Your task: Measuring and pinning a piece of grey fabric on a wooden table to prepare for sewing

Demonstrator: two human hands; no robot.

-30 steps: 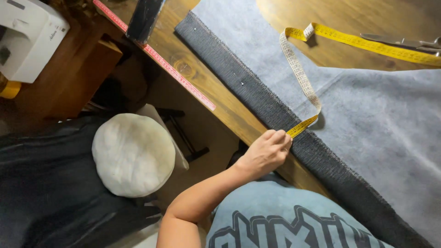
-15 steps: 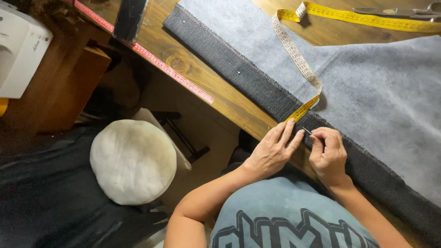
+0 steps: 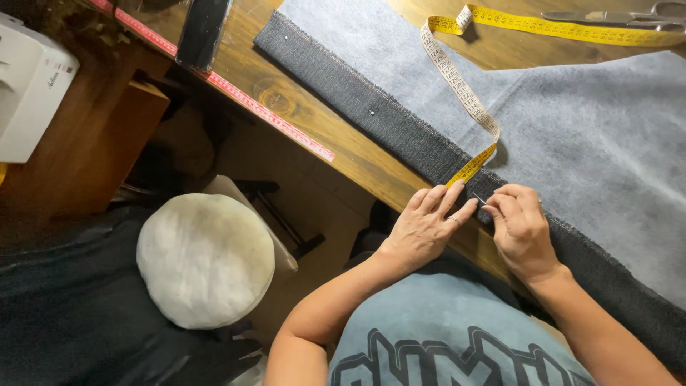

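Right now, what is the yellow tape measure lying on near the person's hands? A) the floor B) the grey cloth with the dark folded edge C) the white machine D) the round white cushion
B: the yellow tape measure runs across the grey cloth and ends at its dark folded edge, just by the left hand and right hand.

The left hand (image 3: 421,229) lies flat on the dark folded hem (image 3: 400,129) of the grey denim fabric (image 3: 593,136), pressing down the yellow tape measure (image 3: 464,93). The right hand (image 3: 522,229) pinches a pin (image 3: 477,198) beside it. Scissors (image 3: 614,16) rest on the wooden surface (image 3: 307,114).
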